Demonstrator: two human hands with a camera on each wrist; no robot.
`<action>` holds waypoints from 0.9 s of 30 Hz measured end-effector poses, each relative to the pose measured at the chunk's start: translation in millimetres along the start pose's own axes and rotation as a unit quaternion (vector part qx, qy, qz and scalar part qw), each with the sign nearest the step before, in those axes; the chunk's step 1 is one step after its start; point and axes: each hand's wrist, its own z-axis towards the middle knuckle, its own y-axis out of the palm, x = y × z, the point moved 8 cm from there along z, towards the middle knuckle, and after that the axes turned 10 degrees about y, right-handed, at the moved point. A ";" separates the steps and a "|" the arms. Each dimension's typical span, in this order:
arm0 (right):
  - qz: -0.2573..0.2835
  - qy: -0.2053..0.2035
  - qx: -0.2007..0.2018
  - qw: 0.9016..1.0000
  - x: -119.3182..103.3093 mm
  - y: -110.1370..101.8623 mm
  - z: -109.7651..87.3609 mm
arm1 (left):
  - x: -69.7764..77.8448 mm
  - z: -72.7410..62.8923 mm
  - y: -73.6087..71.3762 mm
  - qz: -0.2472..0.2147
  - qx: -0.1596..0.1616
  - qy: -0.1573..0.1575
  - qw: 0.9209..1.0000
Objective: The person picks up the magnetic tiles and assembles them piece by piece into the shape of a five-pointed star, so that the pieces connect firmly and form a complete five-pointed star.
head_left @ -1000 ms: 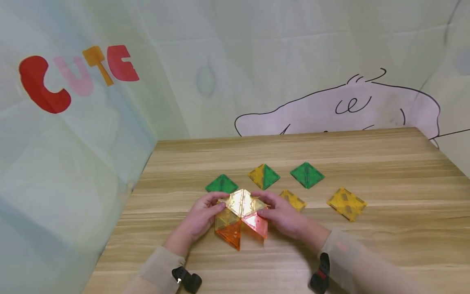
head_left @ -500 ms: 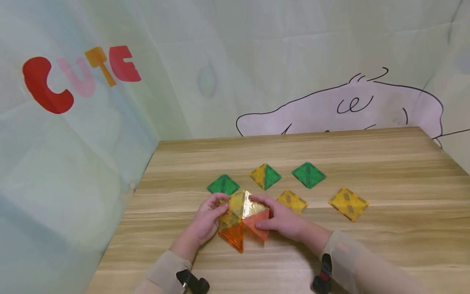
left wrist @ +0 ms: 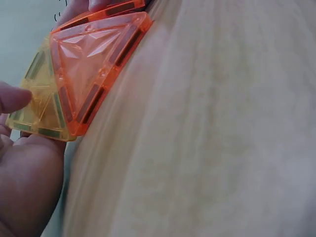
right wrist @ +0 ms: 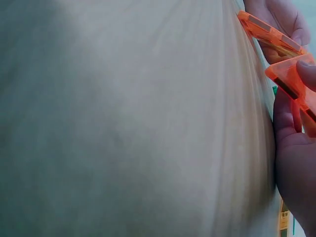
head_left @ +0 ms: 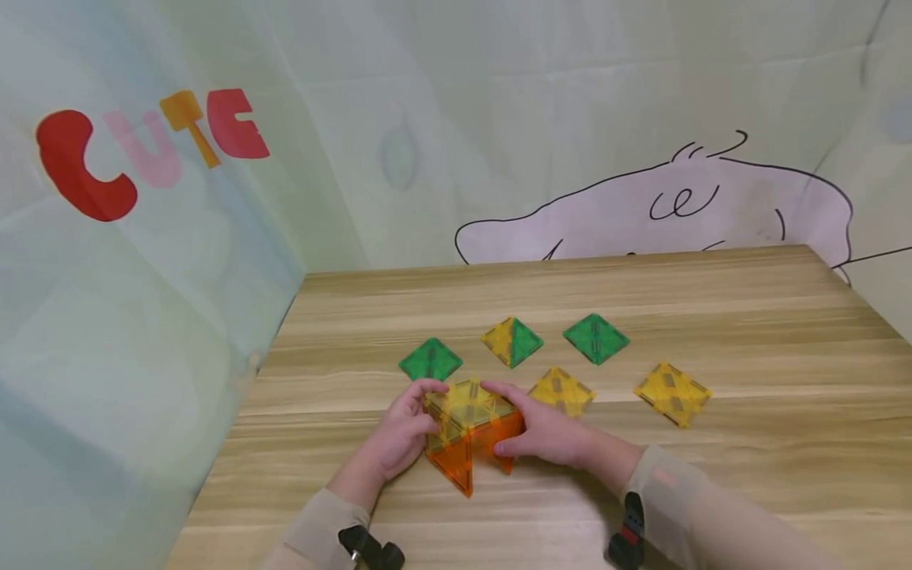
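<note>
Between my hands is a piece built from triangular magnetic tiles. Its upper face is several yellow tiles (head_left: 466, 404) joined together, with an orange tile (head_left: 454, 463) folded down at the front left and another orange tile (head_left: 507, 431) at the front right, a gap between them. My left hand (head_left: 400, 435) grips the yellow left side, thumb on top, and in the left wrist view that thumb presses a yellow tile (left wrist: 42, 106). My right hand (head_left: 549, 431) holds the right side, fingers at the back edge, thumb on the orange tile (right wrist: 286, 76) seen in the right wrist view.
Behind the hands on the wooden table (head_left: 356, 309) lie flat diamonds of paired tiles: a green one (head_left: 431, 359), a yellow-green one (head_left: 511, 342), another green one (head_left: 596, 339), and two yellow ones (head_left: 559, 389) (head_left: 673, 393). Printed cloth (head_left: 399, 95) hangs behind the table.
The tile piece has come slightly toward me and tilted, its yellow face lying flatter and without glare. The right orange tile now hangs more steeply. Both hands keep their hold.
</note>
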 end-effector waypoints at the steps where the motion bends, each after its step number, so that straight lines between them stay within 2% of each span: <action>1: -0.008 -0.001 0.001 1.000 -0.4 0.3 -0.2 | -0.7 -0.1 0.2 0.009 -0.005 -0.002 1.000; 2: -0.016 -0.002 0.002 1.000 -0.4 0.8 -0.2 | -1.5 -0.2 0.1 0.020 -0.008 -0.004 1.000; 4: -0.026 -0.004 0.002 1.000 -0.1 1.6 0.0 | -1.2 -0.4 -2.3 0.080 -0.014 -0.003 0.997; 8: -0.029 -0.004 0.000 1.000 1.1 2.4 0.3 | 1.9 0.2 -8.1 0.206 -0.026 0.007 0.978; 9: -0.030 -0.005 0.000 1.000 1.2 2.3 0.3 | 3.0 0.4 -8.9 0.232 -0.030 0.010 0.972; 10: -0.029 -0.009 -0.001 1.000 0.4 2.4 0.1 | 3.7 0.5 -8.6 0.239 -0.037 0.013 0.970; 14: -0.021 -0.020 -0.006 1.000 -0.5 2.6 0.1 | 3.7 0.8 -6.7 0.218 -0.059 0.014 0.974; 18: -0.001 -0.018 -0.011 1.000 1.1 2.3 0.0 | 0.1 -0.2 -4.2 0.138 -0.072 0.003 0.988; 21: 0.003 -0.019 -0.011 1.000 1.3 1.7 -0.4 | -2.6 -2.6 -2.4 0.097 -0.080 -0.004 0.992; 27: 0.015 -0.031 -0.015 0.999 0.6 0.5 -0.1 | -3.7 -4.6 -2.2 0.119 -0.080 -0.004 0.990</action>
